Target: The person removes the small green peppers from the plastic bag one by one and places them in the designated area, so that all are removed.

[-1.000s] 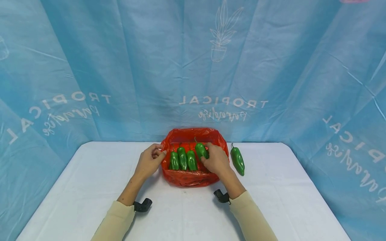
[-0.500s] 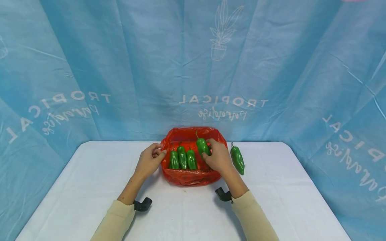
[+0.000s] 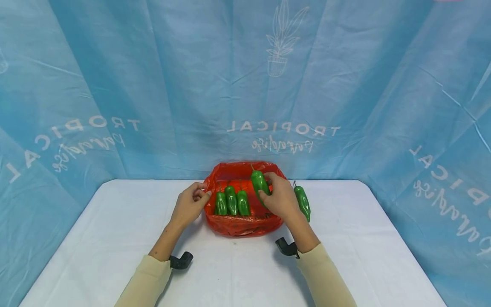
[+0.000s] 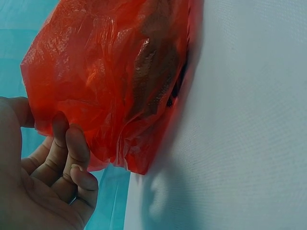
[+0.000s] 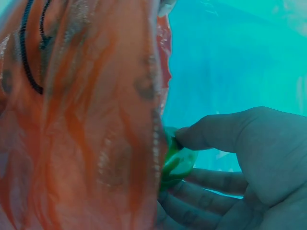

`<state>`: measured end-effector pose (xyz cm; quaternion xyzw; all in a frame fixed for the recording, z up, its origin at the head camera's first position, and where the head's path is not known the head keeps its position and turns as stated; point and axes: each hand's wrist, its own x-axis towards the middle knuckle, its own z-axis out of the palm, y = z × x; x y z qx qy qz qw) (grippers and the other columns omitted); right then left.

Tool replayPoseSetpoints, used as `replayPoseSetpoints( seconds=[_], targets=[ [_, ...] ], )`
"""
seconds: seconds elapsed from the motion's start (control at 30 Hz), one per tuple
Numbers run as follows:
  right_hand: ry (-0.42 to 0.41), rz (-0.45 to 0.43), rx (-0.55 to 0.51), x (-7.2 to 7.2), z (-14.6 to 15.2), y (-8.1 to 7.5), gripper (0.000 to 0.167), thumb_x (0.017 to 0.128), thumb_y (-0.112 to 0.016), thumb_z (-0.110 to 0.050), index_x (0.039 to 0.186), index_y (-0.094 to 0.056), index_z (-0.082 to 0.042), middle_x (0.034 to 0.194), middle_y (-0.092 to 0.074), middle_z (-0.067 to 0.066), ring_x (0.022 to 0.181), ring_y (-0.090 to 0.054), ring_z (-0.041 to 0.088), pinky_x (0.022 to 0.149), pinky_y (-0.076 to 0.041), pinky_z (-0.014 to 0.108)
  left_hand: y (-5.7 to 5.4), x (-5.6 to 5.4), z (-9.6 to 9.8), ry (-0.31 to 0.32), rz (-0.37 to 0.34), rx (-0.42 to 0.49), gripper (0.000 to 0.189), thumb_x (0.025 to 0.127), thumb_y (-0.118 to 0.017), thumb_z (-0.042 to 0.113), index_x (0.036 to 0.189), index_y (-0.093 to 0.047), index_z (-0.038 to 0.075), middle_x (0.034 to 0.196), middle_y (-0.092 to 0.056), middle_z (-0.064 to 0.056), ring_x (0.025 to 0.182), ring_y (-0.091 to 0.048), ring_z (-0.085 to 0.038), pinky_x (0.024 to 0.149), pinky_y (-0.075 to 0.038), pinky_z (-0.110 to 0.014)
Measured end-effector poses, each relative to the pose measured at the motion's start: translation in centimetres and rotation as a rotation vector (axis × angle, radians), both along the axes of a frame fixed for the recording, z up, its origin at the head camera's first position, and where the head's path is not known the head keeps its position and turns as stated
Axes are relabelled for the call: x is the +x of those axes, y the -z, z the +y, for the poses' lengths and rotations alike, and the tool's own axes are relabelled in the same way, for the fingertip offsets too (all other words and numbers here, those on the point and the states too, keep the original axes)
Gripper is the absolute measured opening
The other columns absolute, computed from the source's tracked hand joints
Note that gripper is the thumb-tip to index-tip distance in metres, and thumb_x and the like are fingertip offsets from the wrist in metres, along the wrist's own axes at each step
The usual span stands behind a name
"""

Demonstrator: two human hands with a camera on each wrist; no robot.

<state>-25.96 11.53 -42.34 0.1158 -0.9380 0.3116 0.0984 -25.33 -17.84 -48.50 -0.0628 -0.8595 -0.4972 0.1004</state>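
I have the red bag [image 3: 239, 228] standing mouth-open near the far edge of the white table [image 3: 230, 273], its back rim close against the blue curtain [image 3: 184, 85], so the room behind it is tight. The left hand [image 3: 189, 205] is at the bag's left rim, pinching the plastic between thumb and fingertips, its other fingers loosely bent outside the bag. The right hand [image 3: 281, 195] is closed narrowly round a green pepper [image 3: 259, 181], thumb on one side and fingers on the other, at the right part of the bag's mouth. That pepper tilts, stem toward the bag's back rim; I cannot tell how far its lower end sits below the front rim.

Three upright peppers [image 3: 232, 201] stand side by side in the left half of the bag, leaving red lining showing between them and the right hand. Just right of the bag lies a loose pepper [image 3: 303, 202], its near end right beside my view of the right wrist, so clearance on that side is slim. Beyond it, white cloth runs on to the table's right edge, well apart from the bag. To the bag's left and in front, the cloth spreads wide, crossed by both forearms.
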Motion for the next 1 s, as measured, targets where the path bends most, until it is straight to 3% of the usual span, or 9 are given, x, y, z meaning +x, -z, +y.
replayPoseSetpoints(
  seconds=[0.6,1.0],
  targets=[
    [-0.005,0.031,-0.028,0.9,1.5,-1.5,0.055,0.093,-0.08,-0.022,0.142,-0.061,-0.005,0.113,-0.072,0.012,0.081,-0.065,0.022,0.069,-0.057,0.038,0.1,0.0,0.0,0.013,0.002,0.018,0.027,0.103,-0.068,0.02,0.124,-0.067,0.003,0.083,-0.069,-0.004,0.073,-0.058,-0.019,0.067,-0.045,-0.029],
    [0.015,0.011,-0.043,1.3,2.8,-1.5,0.055,0.094,-0.079,-0.021,0.143,-0.06,-0.003,0.115,-0.072,0.013,0.088,-0.068,0.025,0.074,-0.061,0.04,0.1,0.0,0.0,0.017,0.001,0.01,0.028,0.103,-0.068,0.021,0.125,-0.067,0.003,0.083,-0.07,-0.004,0.073,-0.058,-0.02,0.067,-0.045,-0.03]
  ],
)
